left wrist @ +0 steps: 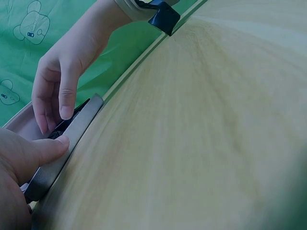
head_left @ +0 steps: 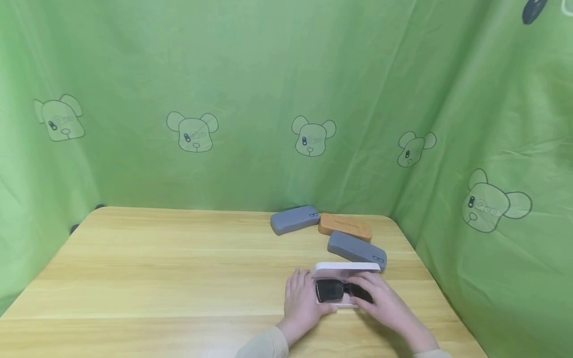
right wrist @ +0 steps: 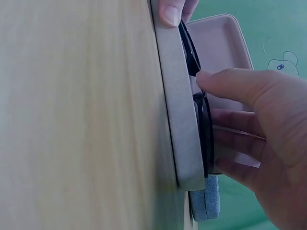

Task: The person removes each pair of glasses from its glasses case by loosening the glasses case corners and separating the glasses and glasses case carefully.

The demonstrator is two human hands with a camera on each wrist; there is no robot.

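A white glasses case with a pale pink lining lies open on the table, its lid raised at the back. Black sunglasses lie in its lower half, lenses up. At the case's left end, my left hand holds it, the thumb over the front rim and the fingers along the side. My right hand reaches over the right lens and pinches the sunglasses. In the right wrist view its thumb is near the nose bridge and its fingers are on the far side, partly hidden.
Behind the white case lies a blue-grey glasses case. An orange-brown case and another blue-grey case are farther back. Green curtains hang around the wooden table.
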